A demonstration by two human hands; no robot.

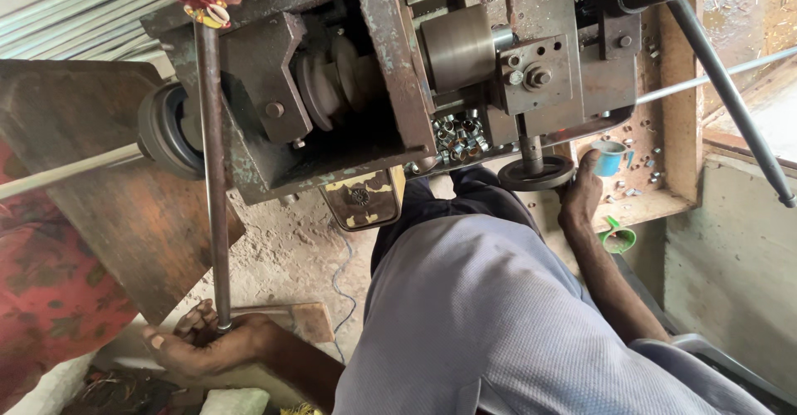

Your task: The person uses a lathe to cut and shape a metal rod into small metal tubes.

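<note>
Left hand [203, 342]: positioned at 7 o'clock in the view. The fingers are curled around the lower end of a long steel lever [212, 183], which runs nearly straight up toward 11 o'clock. The grip is closed on the lever; the palm faces up and the thumb lies along the outer side. A red and yellow ornament [202, 2] is tied at the top of the lever, against the machine.

Right hand [581, 192]: positioned at 3 o'clock from centre, arm extended upward. The fingertips rest at the rim of a small blue cup [610, 158] standing on a wooden ledge [656, 207]. The hand touches the cup; whether the fingers close around it cannot be told. Just beside the hand, at its 9 o'clock, sits a round black handwheel [536, 174] on a short vertical shaft.

Machine [390, 66]: rusted steel body filling the 12 o'clock area, with a grey cylinder [457, 46] and a pulley [332, 83]. A heap of small metal rings [458, 137] lies in a tray below the cylinder. A thin bright rod [714, 70] passes out toward 2 o'clock; a dark bar [730, 91] slants toward 4 o'clock.

A green plastic piece [618, 236] hangs below the ledge. The person's grey-clad leg [498, 315] occupies 5 o'clock.
</note>
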